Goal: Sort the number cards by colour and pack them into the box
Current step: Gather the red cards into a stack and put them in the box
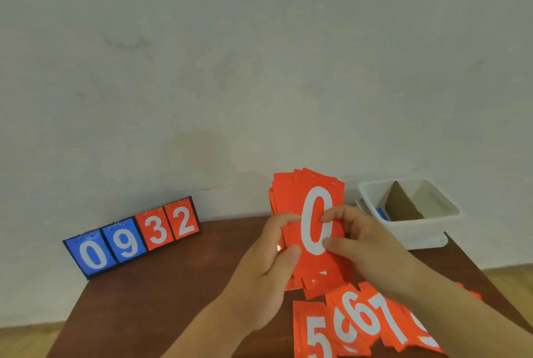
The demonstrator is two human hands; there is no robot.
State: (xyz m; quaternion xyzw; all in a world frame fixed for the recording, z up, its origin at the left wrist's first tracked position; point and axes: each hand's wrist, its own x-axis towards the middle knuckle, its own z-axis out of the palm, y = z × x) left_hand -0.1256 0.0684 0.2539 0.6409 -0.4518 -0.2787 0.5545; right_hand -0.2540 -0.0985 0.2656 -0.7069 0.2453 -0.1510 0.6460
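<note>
Both hands hold up a fanned stack of red number cards (311,199) above the table, its front card showing a white 0. My left hand (271,265) grips the stack's left edge with thumb on the front. My right hand (357,239) pinches the front card at the right side. More red cards (354,326) marked 5, 6, 6, 7 lie spread on the table below. The white box (427,230) stands at the right rear, with a brown cardboard divider and something blue in its left compartment.
A black flip scoreboard (132,235) leans at the table's back left, showing blue 0 and 9, red 3 and 2. The brown table (161,300) stands against a pale wall. Its right edge runs just past the box, with light floor beyond.
</note>
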